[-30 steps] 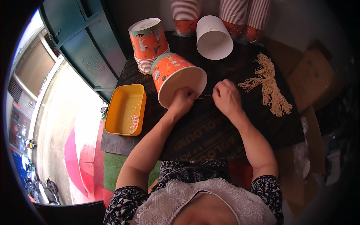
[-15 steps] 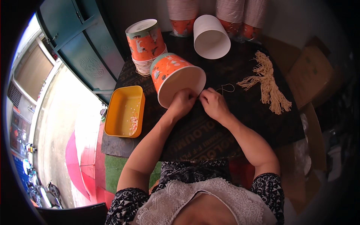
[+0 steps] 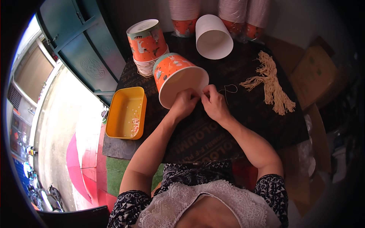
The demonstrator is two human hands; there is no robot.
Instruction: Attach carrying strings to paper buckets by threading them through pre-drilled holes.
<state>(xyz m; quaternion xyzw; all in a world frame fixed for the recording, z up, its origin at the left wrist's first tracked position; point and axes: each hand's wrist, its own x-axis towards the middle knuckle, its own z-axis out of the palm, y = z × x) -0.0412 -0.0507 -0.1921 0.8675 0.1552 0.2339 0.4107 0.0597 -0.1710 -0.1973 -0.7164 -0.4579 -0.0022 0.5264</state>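
Lettering (image 3: pixel 202 135) marks the tabletop (image 3: pixel 262 131) below fingers (image 3: pixel 207 90) at an orange bucket (image 3: pixel 175 80).

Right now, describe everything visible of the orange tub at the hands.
The orange tub looks like paper: flared wall with printed figures, green band at the base end, pale inside, white rim. It lies tipped on the dark table, mouth facing the camera. The left grip is at its mouth, the right grip beside the rim; contact is hidden.

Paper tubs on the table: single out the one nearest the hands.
The tilted orange tub with its mouth toward the person: left hand and right hand are at its rim. The upturned stack, white-looking tub and wrapped stacks are farther back, untouched.
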